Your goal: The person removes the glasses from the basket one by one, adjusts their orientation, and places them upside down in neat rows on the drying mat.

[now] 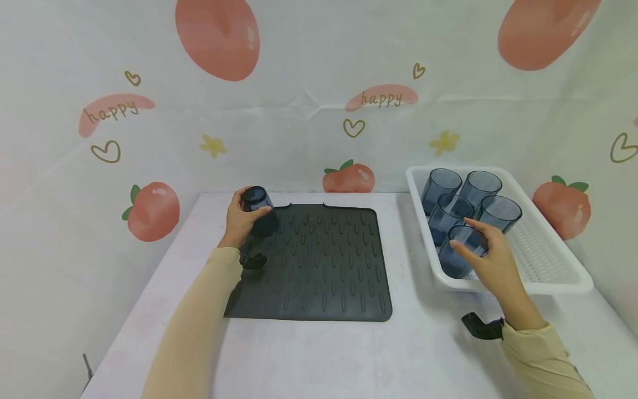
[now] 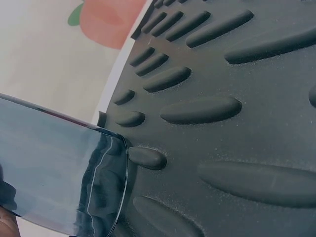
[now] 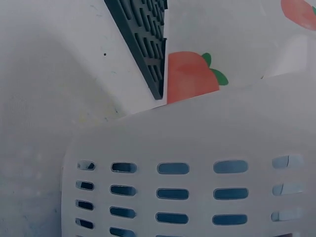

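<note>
My left hand (image 1: 240, 220) grips a blue-tinted drinking glass (image 1: 266, 224) turned upside down, base up, at the back left corner of a dark ridged drying mat (image 1: 324, 266). In the left wrist view, the rim of this glass (image 2: 59, 163) is right at the mat's ridges. On the other side, my right hand (image 1: 490, 260) reaches over the front wall of a white basket (image 1: 558, 260). Its thumb and fingers are around the rim of the front glass (image 1: 456, 263). Behind that one, several matching glasses (image 1: 451, 213) stand mouth up in the basket.
The white table (image 1: 349, 354) carries the mat and the basket, with a strip of tabletop between them. Behind the table hangs a white cloth (image 1: 299, 149) printed with fruit and hearts. Through the slots of the basket wall (image 3: 197, 143), blue glass shows in the right wrist view.
</note>
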Motion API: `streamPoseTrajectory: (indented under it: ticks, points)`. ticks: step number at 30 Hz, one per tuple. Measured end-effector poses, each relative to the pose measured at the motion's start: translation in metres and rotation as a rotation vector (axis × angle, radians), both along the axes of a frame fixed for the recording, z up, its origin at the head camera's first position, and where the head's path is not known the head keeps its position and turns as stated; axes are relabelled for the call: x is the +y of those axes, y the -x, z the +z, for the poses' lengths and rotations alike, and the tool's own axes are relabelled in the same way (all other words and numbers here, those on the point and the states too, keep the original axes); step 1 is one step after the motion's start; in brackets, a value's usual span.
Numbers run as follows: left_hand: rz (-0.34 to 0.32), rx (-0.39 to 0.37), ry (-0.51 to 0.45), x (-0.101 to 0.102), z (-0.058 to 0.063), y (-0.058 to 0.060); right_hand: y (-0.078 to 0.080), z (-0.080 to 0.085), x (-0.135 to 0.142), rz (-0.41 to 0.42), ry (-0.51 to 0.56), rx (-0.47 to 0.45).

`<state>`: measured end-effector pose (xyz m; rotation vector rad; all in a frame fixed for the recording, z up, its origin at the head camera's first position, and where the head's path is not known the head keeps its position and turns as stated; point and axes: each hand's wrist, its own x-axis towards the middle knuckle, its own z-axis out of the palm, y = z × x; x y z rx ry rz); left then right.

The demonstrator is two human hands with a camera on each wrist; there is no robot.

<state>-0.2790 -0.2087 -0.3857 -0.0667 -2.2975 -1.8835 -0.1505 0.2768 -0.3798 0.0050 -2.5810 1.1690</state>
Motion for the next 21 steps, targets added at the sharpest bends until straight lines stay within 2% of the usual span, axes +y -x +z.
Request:
streamPoseTrajectory:
  ticks: [7,14,21]
  points:
    - [0.004,0.005,0.011,-0.001,-0.002,0.001,0.003,-0.001,0.002,0.035,-0.031,-0.036]
    - [0.018,0.006,0.001,-0.011,-0.026,0.021,0.004,-0.001,0.001,0.021,-0.094,-0.082]
    - [0.034,0.024,0.044,-0.012,-0.030,0.023,0.004,0.001,0.001,0.002,-0.118,-0.136]
